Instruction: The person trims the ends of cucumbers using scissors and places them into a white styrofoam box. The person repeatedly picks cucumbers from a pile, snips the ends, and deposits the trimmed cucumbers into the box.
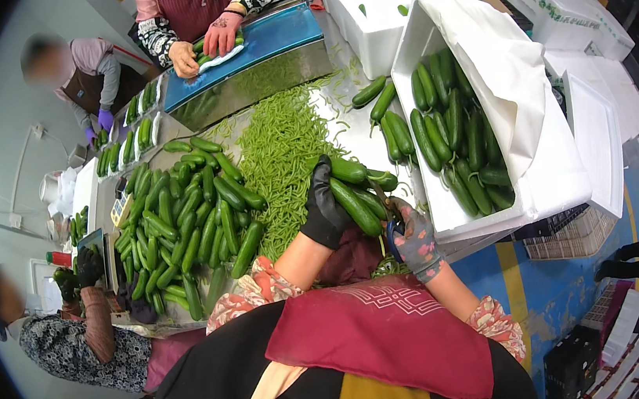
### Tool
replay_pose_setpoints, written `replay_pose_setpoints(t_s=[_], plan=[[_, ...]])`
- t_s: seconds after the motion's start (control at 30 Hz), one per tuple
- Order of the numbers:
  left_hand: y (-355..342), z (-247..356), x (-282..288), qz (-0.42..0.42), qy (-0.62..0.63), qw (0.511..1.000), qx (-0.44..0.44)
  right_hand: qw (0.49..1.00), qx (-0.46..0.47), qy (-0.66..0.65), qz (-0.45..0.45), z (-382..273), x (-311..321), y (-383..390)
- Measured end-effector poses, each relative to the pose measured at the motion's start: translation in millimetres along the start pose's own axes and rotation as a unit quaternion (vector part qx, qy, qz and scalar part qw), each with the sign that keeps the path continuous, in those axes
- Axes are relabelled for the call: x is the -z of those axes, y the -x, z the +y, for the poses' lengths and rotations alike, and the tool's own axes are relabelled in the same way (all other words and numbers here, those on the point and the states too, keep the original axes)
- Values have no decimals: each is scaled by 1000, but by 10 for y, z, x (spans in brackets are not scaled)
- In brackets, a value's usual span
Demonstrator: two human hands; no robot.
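My left hand (322, 205), in a black glove, is closed round several small green cucumbers (358, 207), held above the table in front of my apron. Close to their stem ends is my right hand (416, 240), in a grey glove with pink flowers. It grips scissors with a dark blue handle (394, 240); the blades are partly hidden among the cucumbers. A heap of cut green stems (278, 145) covers the middle of the table. Left of it lies a large pile of cucumbers (188, 218).
At right stands a white foam box (524, 196) of cucumbers with a white liner (489, 62). Loose cucumbers (397, 131) lie beside it. Across the table a person's gloved hand (222, 34) rests on cucumbers over a blue board (277, 39). Other people work at left.
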State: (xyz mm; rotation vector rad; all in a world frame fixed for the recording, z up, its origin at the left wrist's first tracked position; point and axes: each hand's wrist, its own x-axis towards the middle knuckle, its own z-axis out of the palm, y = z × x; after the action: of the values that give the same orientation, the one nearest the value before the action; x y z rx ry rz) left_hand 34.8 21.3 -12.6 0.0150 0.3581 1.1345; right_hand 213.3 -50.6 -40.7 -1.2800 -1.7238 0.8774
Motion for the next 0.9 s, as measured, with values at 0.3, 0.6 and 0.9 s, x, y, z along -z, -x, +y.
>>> replay_pose_setpoints(t_s=[0.3,0.6,0.9], plan=[[18,185,-52,52,-46,997,-25,952,-82,-294,27,145,-23,177],[-50,226,2,-14,57,998,-22,995,83,52,17,61,-72,180],[50,267,-145,-51,-42,995,-71,962,-30,-271,-26,438,-306,352]])
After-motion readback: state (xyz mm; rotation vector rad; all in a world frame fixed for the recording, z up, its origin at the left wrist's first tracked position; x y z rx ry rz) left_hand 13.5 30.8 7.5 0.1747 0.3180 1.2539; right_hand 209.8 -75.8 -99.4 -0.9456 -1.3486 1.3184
